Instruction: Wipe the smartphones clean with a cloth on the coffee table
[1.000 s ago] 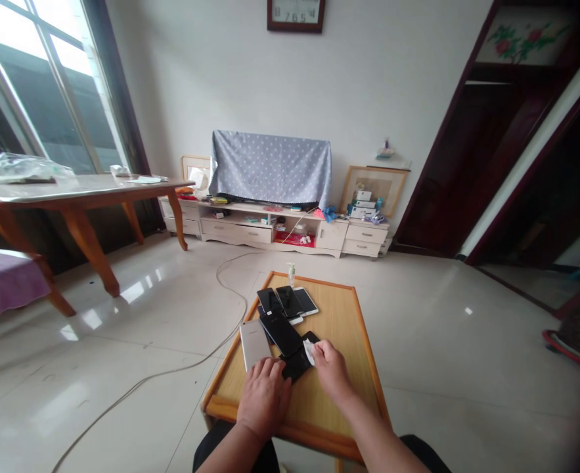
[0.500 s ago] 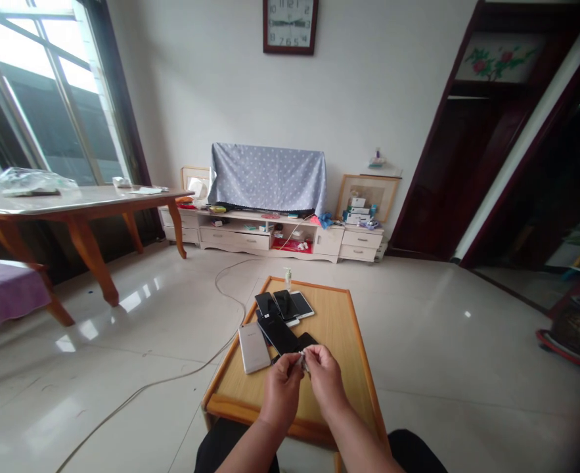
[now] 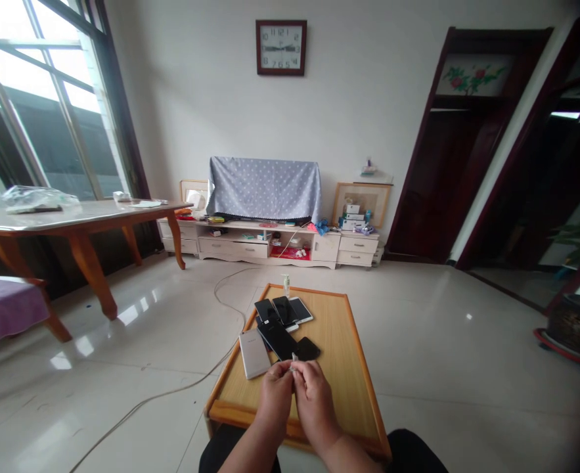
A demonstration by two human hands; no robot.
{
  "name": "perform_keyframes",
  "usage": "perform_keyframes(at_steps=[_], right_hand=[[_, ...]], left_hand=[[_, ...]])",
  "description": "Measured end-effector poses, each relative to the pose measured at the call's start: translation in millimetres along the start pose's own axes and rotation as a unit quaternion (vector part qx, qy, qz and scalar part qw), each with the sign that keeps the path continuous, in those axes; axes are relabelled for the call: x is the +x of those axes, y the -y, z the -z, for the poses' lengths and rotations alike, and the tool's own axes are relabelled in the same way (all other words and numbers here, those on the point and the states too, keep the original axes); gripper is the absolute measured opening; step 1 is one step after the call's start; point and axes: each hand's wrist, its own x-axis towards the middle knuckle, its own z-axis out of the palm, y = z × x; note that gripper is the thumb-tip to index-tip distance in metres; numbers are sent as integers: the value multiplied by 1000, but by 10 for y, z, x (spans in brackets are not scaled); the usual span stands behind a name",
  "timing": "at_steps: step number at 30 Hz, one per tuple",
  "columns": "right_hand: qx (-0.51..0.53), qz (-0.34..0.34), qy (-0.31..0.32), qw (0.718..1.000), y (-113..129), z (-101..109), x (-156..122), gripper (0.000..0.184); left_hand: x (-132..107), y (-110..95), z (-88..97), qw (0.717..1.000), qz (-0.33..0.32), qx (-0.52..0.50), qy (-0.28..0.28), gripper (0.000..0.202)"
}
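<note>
My left hand (image 3: 274, 396) and my right hand (image 3: 314, 401) meet above the near part of a small wooden table (image 3: 341, 368). Between their pinched fingertips they hold a small white wipe (image 3: 293, 365). Just beyond the hands lie several phones: a silver one (image 3: 253, 344) on the left, a black one (image 3: 276, 338) laid diagonally, a small dark one (image 3: 308, 348), and more in a row (image 3: 284, 310) farther back. A small clear bottle (image 3: 286, 285) stands at the table's far edge.
A cable (image 3: 181, 389) runs over the tiled floor left of the table. A long wooden table (image 3: 73, 220) and a purple-cushioned seat (image 3: 4, 305) stand at left. A low cabinet with a cloth-covered screen (image 3: 264, 189) lines the far wall. Dark doorways open at right.
My left hand left the table and phones and joined the right hand on the white wipe. Both hands came toward me, off the phones. The view tilted upward.
</note>
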Motion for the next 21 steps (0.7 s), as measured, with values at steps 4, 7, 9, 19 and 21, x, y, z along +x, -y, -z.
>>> perform_keyframes(at_steps=[4, 7, 9, 19, 21], right_hand=[[-9, -20, -6, 1000, -27, -29, 13, 24], [-8, -6, 14, 1000, -30, -35, 17, 26], [-3, 8, 31, 999, -30, -46, -11, 29], [-2, -107, -30, 994, -622, 168, 77, 33], [-9, -122, -47, 991, -748, 226, 111, 35]], left_hand=[[4, 6, 56, 1000, 9, 11, 5, 44], [5, -1, 67, 1000, 4, 21, 7, 44], [-1, -11, 63, 999, -4, 32, 8, 43], [95, 136, 145, 979, -52, 198, -15, 44], [112, 120, 236, 962, -77, 260, -33, 42]])
